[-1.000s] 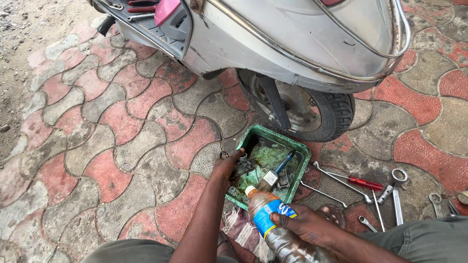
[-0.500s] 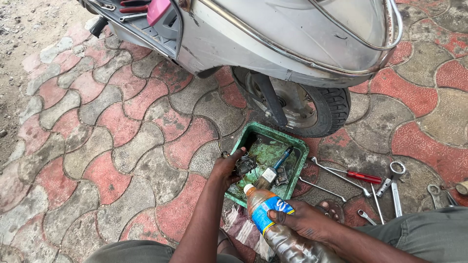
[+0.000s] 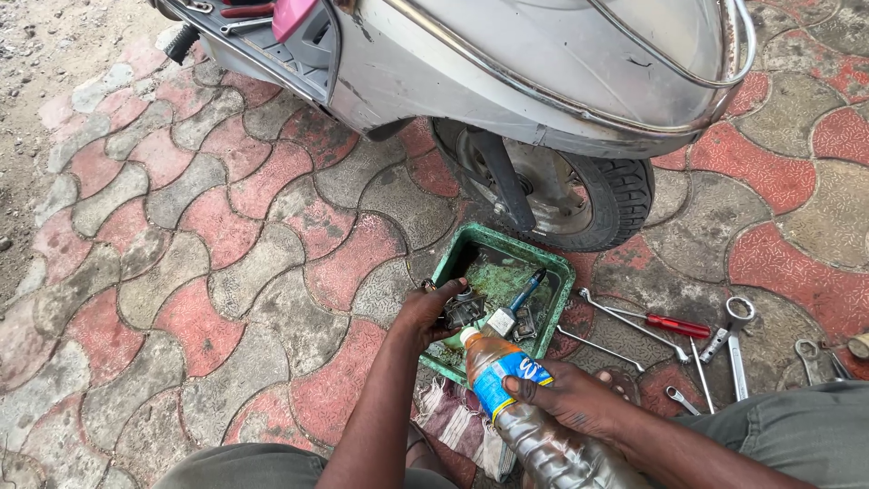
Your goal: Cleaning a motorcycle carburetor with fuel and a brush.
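A green tray [image 3: 552, 268] beside the scooter wheel [image 3: 579, 195] holds greenish liquid and a brush [image 3: 516, 303]. Over it, the right hand [image 3: 566, 398] clamps its fingers round a tilted clear plastic bottle [image 3: 511, 389] with a blue label. The left hand [image 3: 424, 312] grips a small dark metal part [image 3: 463, 308].

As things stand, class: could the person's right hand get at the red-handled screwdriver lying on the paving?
Probably not at once: the right hand is wrapped round a clear plastic bottle with a blue label. The path to the red-handled screwdriver looks open, but the hand is full.
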